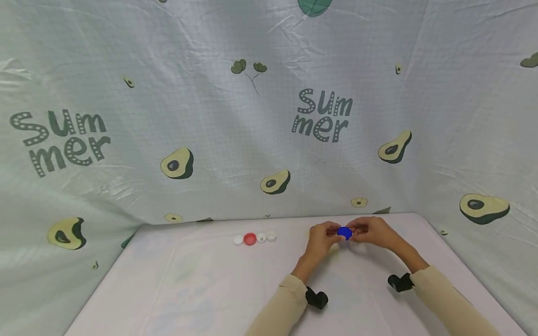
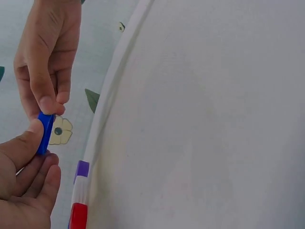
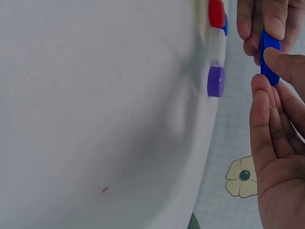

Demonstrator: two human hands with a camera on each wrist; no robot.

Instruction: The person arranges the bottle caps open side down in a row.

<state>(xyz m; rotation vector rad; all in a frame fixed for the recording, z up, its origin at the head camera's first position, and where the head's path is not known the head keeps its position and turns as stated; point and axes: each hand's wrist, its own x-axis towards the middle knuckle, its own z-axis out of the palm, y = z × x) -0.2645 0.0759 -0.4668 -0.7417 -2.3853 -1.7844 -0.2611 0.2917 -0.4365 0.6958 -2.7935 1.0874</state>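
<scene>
A blue bottle cap (image 1: 344, 233) is held up between both hands near the far side of the table. My left hand (image 1: 321, 239) pinches one side of it, thumb (image 2: 29, 138) on its face and fingers behind. From the opposite side my right hand (image 1: 374, 231) pinches the same cap, its thumb and fingers at the rim. The right wrist view shows the blue cap (image 3: 269, 62) edge-on, with both thumbs on one face. Past the hands, in the left wrist view, a purple cap (image 2: 82, 168), a whitish piece (image 2: 81, 190) and a red cap (image 2: 79, 215) stand together.
Left of the hands, a red cap (image 1: 250, 239) sits in a row with white caps (image 1: 238, 240) on the pale tabletop (image 1: 189, 289). Behind the table hangs a printed cloth (image 1: 218, 116). A black wrist-worn piece (image 1: 317, 297) juts from the left sleeve, another (image 1: 400, 283) from the right.
</scene>
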